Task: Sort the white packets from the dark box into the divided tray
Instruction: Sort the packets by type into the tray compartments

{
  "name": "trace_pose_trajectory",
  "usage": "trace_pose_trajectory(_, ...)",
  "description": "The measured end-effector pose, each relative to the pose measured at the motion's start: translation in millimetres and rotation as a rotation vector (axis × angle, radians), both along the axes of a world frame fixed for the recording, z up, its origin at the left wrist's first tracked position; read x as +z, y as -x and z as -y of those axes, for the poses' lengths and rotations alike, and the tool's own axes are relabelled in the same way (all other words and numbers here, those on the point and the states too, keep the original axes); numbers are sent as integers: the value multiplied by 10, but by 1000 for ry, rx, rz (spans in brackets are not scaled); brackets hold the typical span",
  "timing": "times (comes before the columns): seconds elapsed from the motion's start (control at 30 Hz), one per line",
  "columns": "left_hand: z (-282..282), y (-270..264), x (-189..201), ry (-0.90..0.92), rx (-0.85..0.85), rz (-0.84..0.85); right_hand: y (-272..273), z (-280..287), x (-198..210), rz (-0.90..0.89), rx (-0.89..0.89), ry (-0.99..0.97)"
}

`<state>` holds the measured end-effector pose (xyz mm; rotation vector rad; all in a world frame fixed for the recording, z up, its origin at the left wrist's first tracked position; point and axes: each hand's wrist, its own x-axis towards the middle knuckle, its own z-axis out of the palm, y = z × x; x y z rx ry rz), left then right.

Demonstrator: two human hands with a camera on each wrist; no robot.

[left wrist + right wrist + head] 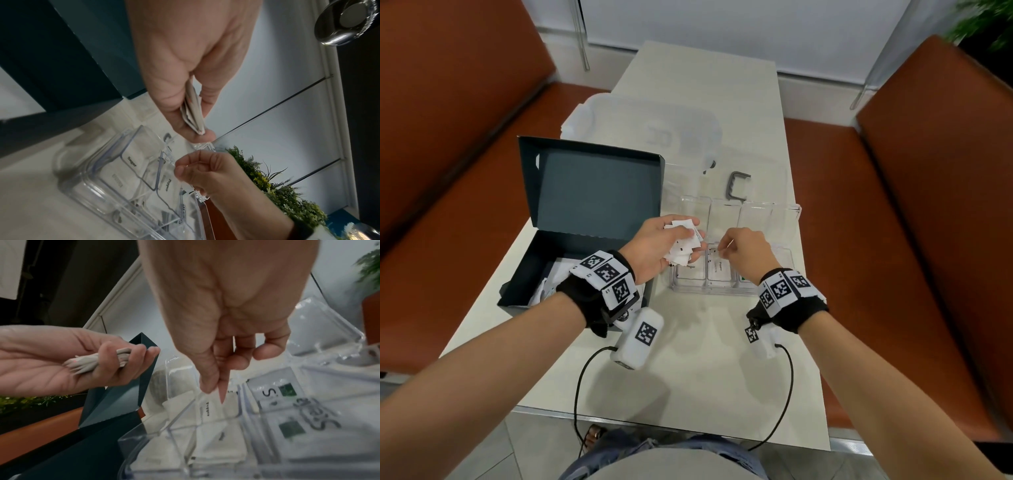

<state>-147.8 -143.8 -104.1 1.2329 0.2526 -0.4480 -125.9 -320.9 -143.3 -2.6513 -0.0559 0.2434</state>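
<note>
Above the clear divided tray [789, 219] mid-desk, right hand [748, 253] pinching one white packet [223, 391] over the "Pepper" compartment, beside "Sugar", left hand [654, 248] gripping fanned sachets [685, 246], open dark box [541, 260] at the desk's left edge.

Left hand [185, 68] around a sheaf of white packets [193, 112] above the clear divided tray [86, 183], right hand [209, 175] beside.

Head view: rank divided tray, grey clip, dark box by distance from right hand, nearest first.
1. Divided tray: directly under the right hand, whose fingers dip into it.
2. Grey clip: on the table beyond the tray, farther back.
3. Dark box: off to the left, past the left hand.
</note>
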Motion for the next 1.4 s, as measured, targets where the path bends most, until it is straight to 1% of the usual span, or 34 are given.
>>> trace_pose_trajectory(0.1, -33, 8, 6, -11, -4, 13, 49, -31, -109, -10, -15, 48)
trace_pose_trajectory(0.27, -58, 22, 22, -25, -12, 27, 87, -44, -211, 82, 101, 212)
trace_pose_trajectory(0.4, -58, 29, 33, -33, -14, 30, 106, -37, -209, 134, 167, 332)
trace_pose_trajectory(0.53, -54, 32, 31, -35, -12, 29, 136, -49, -176, 124, 186, 446)
trace_pose_trajectory(0.6, -50, 31, 33, -37, -8, 27, 152, -50, -173, 113, 191, 461)
trace_pose_trajectory(0.7, -52, 24, 46, -37, -7, 25, 161, -27, -145, 117, 193, 425)
trace_pose_trajectory(0.77, -50, 19, 48, -41, -7, 20, 148, 11, -72, 143, 159, 355)
trace_pose_trajectory(0.8, -47, 20, 49, -39, -10, 18, 139, 34, -23, 165, 129, 288)
trace_pose_trajectory(0.83, -44, 21, 51, -35, -15, 16, 132, 55, 34, 188, 95, 193)
trace_pose_trajectory(0.93, -13, 33, 45, -22, -23, 17, 150, 81, 230, 251, -10, -183)
trace_pose_trajectory(0.97, 0, 36, 39, -25, -22, 22, 166, 67, 289, 253, -42, -295)
trace_pose_trajectory(1.03, 30, 40, 27, -40, -29, 32, 197, 21, 378, 197, -83, -457)
trace_pose_trajectory(1.1, 57, 42, 19, -50, -62, 48, 223, -34, 417, 96, -96, -569)
trace_pose_trajectory(1.17, 74, 47, 23, -79, -104, 57, 246, -62, 412, 38, -128, -669)
trace_pose_trajectory(1.23, 89, 54, 34, -57, -143, 40, 259, -44, 394, 28, -190, -748)
trace_pose_trajectory(1.3, 101, 60, 51, 3, -150, -16, 259, 4, 383, 21, -258, -817)
trace_pose_trajectory(1.4, 104, 53, 62, 80, -123, -92, 246, 77, 376, 20, -314, -842)
